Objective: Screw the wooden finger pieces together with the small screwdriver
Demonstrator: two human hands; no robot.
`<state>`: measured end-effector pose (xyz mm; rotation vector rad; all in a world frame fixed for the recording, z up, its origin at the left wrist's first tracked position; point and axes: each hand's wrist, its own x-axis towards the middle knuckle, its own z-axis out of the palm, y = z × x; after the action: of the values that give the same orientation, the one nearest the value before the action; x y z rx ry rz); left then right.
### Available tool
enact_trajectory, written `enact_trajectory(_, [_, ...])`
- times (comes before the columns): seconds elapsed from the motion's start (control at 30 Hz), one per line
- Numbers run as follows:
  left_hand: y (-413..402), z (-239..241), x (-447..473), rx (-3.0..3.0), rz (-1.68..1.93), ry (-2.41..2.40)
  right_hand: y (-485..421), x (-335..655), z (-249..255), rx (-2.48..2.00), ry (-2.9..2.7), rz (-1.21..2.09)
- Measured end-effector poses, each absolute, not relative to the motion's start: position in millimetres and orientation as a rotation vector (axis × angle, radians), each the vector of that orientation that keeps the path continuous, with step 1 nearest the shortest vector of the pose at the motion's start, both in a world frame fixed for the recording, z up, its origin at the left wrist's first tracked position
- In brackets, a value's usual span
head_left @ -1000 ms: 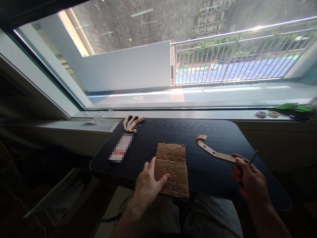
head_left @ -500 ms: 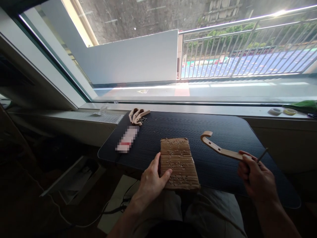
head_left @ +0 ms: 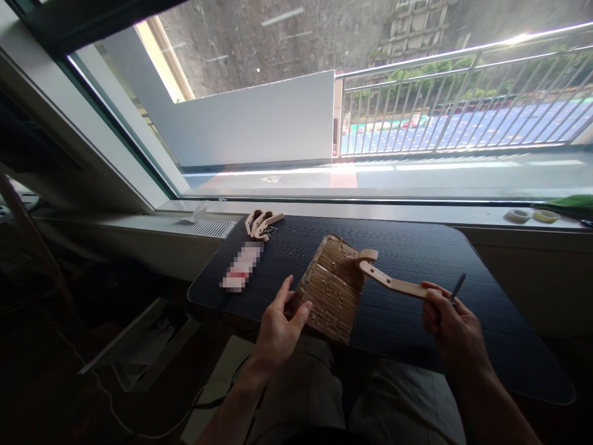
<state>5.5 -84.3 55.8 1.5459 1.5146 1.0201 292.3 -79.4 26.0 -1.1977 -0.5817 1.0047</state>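
Cardboard pad (head_left: 331, 290) is now tipped up and turned, with the hook's curl over its far edge. Left fingers (head_left: 302, 311) pinch its near-left edge; right fingers (head_left: 432, 304) are closed on the wooden hook (head_left: 391, 284) and a thin pin (head_left: 458, 287). All sit over the dark bench (head_left: 417, 247), near side.

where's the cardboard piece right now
Head view, centre: the cardboard piece is on the dark table, left edge in the left hand, with the wooden hook at its far corner.
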Motion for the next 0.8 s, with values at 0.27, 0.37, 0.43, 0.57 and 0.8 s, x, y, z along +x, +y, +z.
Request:
enact_trajectory(0.27, [-73,42,-26,2.649,1.142,1.369,-64,325,11,-1.232,-0.506,0.859])
enact_trajectory(0.37, [-88,22,-32,2.666,1.106,1.384,-66,322,5,-1.251,-0.546,0.832])
enact_trajectory(0.43, [-97,14,-34,2.652,1.165,1.405,-67,319,4,-1.267,-0.574,0.800])
enact_trajectory(0.57, [-101,11,-39,2.667,1.255,1.386,-66,314,6,-1.293,-0.598,0.756])
enact_trajectory(0.8, [-97,13,-43,2.724,1.269,1.399,-66,314,6,-1.293,-0.575,0.739])
